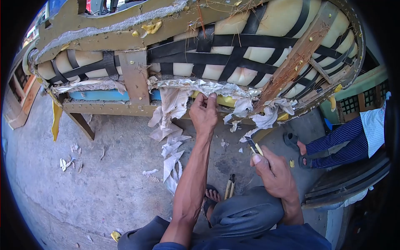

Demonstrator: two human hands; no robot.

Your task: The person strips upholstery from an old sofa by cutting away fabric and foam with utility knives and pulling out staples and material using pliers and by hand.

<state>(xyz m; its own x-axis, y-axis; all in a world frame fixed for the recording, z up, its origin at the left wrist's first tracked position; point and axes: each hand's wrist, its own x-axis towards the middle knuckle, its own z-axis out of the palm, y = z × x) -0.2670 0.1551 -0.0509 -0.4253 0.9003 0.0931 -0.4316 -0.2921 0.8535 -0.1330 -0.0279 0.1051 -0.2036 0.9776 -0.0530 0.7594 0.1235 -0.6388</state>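
Hands apart: left hand [203, 114] pinches ragged fabric [225, 88], right hand [274, 173] clamped round pale-handled tool [257, 148], near-right; fabric runs left-right along far furniture frame [134, 79], left hand nearer, tool points far-left toward it

Bystander's legs [341, 134]: over at three o'clock, in pinstriped trousers
Slatted bench [350, 179]: dark, four o'clock, near those legs
Wooden frame [28, 98]: off at nine o'clock
Concrete floor [104, 175]: grey, eight o'clock
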